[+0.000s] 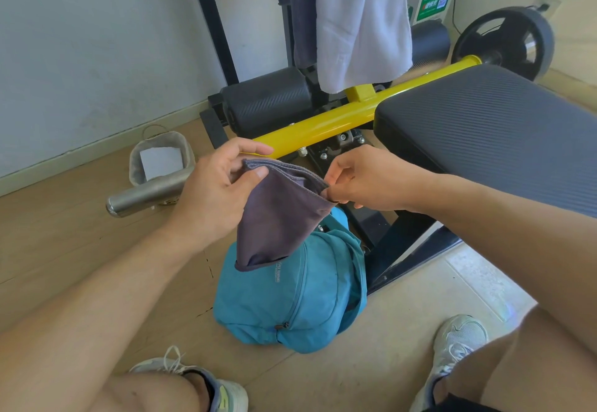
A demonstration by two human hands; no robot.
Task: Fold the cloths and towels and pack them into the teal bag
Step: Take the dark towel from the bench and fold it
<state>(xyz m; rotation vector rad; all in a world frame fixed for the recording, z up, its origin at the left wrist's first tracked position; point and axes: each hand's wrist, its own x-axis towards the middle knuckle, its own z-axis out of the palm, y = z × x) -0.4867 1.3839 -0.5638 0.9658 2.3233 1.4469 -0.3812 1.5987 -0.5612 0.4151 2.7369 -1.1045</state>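
Above the teal bag (290,295), which lies on the floor between the person's feet, a folded grey cloth (277,214) hangs by its upper edge. Left hand (216,185): thumb and fingers pinch the cloth's left top corner. Right hand (358,179): fingertips pinch the opposite top corner, so the edge is drawn fairly taut between both hands. The cloth's lower end touches, or just overlaps, the bag's top; whether it has entered an opening cannot be told from this view. Behind, a white towel (361,24) and a darker cloth (300,14) hang on the black frame of a weight bench (484,127), apparently not yet folded.

Suggested technique: keep both corners level so the layers stay aligned. Check that the stacked edges match before lowering. Guide the bottom fold into the bag's mouth first, then feed the rest down flat rather than dropping it, since thin fabric is likely to slump and unfold. One hand may need to free itself to hold the opening wide.
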